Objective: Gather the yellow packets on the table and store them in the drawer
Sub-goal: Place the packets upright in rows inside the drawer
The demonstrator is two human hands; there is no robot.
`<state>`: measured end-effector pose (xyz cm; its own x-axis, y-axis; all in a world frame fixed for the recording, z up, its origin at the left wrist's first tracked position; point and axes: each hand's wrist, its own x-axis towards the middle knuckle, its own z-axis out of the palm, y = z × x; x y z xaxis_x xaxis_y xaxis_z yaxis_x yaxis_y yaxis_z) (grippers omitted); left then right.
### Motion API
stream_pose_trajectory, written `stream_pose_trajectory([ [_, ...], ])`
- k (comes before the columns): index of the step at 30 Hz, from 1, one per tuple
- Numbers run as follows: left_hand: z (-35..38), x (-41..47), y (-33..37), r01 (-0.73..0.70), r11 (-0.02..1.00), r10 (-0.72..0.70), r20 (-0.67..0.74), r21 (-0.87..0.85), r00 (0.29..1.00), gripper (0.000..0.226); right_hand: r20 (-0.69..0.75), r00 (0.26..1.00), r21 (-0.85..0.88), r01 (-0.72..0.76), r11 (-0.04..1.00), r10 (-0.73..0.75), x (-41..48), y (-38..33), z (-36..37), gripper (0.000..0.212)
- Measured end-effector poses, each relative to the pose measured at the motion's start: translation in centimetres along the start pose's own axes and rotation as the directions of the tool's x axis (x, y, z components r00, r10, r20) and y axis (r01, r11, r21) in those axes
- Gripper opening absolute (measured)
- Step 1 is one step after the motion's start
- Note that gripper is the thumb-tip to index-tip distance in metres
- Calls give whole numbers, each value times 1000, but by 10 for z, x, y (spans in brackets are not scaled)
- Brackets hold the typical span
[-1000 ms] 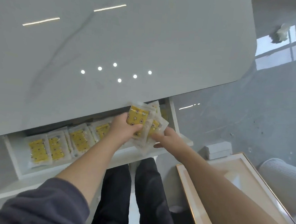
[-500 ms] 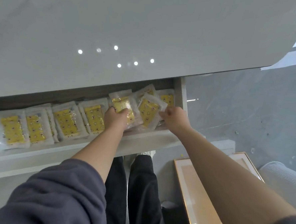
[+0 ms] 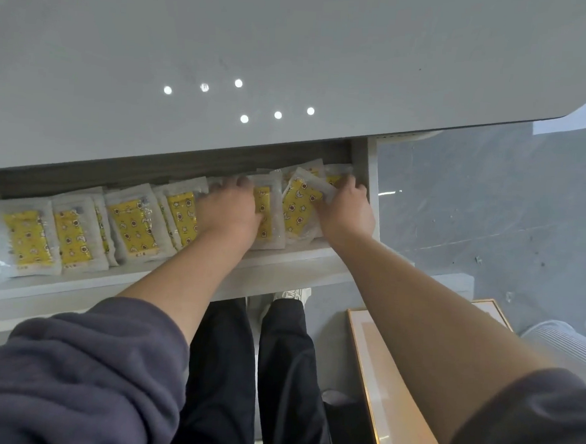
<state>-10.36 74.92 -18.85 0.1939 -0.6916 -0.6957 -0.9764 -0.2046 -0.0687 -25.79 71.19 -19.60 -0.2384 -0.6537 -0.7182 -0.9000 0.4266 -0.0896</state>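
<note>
A white drawer (image 3: 274, 275) stands pulled out under the glossy white table (image 3: 295, 50). Several yellow packets in clear wrappers lie in a row inside it, from the far left (image 3: 26, 240) to the right end. My left hand (image 3: 228, 211) rests palm down on a packet (image 3: 268, 217) in the middle of the drawer, fingers spread over it. My right hand (image 3: 345, 208) presses on a tilted packet (image 3: 297, 206) at the drawer's right end, its fingertips curled at the packet's edge. The packets under both hands are partly hidden.
My legs in black trousers (image 3: 258, 374) stand right in front of the drawer. A flat framed board with a gold edge (image 3: 378, 381) lies on the grey floor at the right. A white ribbed object (image 3: 565, 345) sits at the far right.
Both hands carried a bunch of packets down into the drawer's right part. They have since flattened onto the packets and moved further in.
</note>
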Motion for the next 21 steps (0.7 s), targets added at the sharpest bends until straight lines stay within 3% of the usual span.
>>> stream_pose_trajectory([
  [2, 6, 0, 3, -82, 996, 77, -114, -34, 990, 68, -44, 996, -41, 80, 996, -81, 2, -1, -3, 33],
  [7, 28, 4, 4, -120, 993, 118, -117, -9, 986, 90, -58, 982, -10, 180, 984, -181, 5, -1, -25, 24],
  [9, 30, 3, 3, -132, 991, 130, -158, -3, 979, 91, -18, 955, -181, 290, 940, -298, 5, -2, -38, 33],
  [12, 25, 3, 8, -213, 974, 193, -203, -81, 960, 86, 87, 884, -431, 450, 782, -460, 6, -3, -51, 46],
  [17, 18, 15, 24, -344, 926, 326, -134, -153, 936, 83, 132, 918, -536, 384, 751, -374, 13, -4, -49, 48],
  [21, 17, 14, 23, -365, 920, 354, -100, -144, 930, 73, 144, 918, -611, 377, 696, -371, 10, -6, -47, 45],
])
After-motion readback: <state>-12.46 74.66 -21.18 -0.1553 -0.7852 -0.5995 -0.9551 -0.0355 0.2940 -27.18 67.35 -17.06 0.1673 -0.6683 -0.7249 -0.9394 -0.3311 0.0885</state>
